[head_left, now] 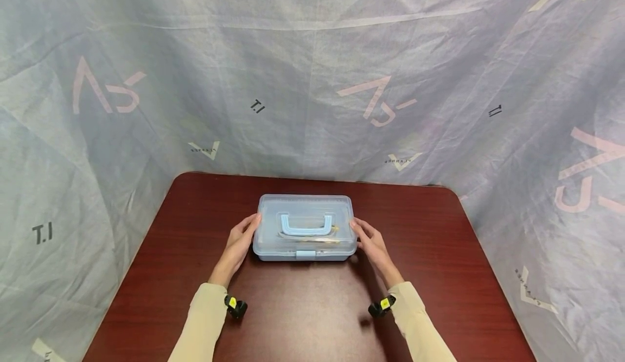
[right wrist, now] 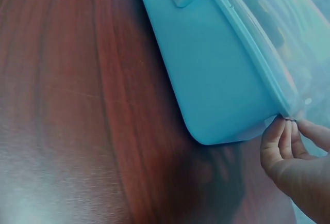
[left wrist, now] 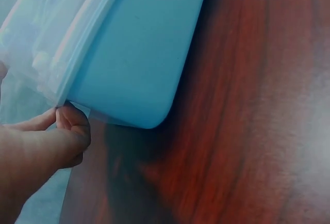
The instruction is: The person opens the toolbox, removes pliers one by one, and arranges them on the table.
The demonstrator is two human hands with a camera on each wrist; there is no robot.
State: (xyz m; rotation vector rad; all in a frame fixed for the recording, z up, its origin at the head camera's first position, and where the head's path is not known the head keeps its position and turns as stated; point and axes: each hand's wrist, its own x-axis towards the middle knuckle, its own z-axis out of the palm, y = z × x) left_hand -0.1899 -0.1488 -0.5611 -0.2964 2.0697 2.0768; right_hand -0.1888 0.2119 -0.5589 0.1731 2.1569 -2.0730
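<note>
A pale blue plastic storage box (head_left: 273,204) with a see-through lid sits on the table, its long side facing me. The lid's blue carry handle (head_left: 306,232) lies folded flat, and a latch (head_left: 306,254) is fastened at the front. Through the lid, some thin yellowish items show faintly. At the box's left end, my left hand (head_left: 239,241) grips the lid's rim, thumb above and curled fingers beneath. My right hand (head_left: 374,246) holds the opposite end the same way. Both wrist views show fingertips under the rim beside the blue lower wall (left wrist: 134,53).
The dark red wooden table (head_left: 415,221) has rounded far corners. Grey printed cloth (head_left: 303,80) hangs behind it and along both sides. A small black wrist device (head_left: 236,306) is worn on the left wrist, and a similar device (head_left: 382,306) on the right.
</note>
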